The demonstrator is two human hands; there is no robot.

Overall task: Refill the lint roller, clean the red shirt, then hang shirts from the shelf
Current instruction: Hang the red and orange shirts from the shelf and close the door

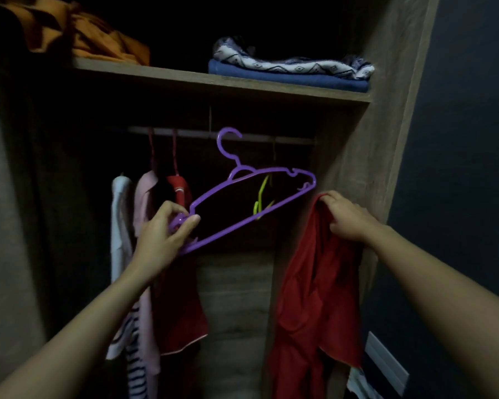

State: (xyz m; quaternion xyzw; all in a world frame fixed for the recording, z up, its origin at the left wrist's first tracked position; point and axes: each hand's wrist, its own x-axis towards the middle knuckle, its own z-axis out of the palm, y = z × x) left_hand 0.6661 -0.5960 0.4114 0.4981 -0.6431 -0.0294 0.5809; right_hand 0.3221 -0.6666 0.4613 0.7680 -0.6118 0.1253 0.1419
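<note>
At lower right, our right hand [344, 214] pinched the red shirt [314, 283] by its top edge. At centre left, our left hand [167, 228] gripped a purple hanger [251, 203] by one end. Hanging seemed underway; folded shirts [288, 73] lay on the shelf [213, 82] above.

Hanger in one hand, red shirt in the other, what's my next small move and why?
Probably feed the purple hanger into the red shirt at its neck: the left hand grips the bare hanger, the right hand holds the shirt bunched, unhung.
</note>
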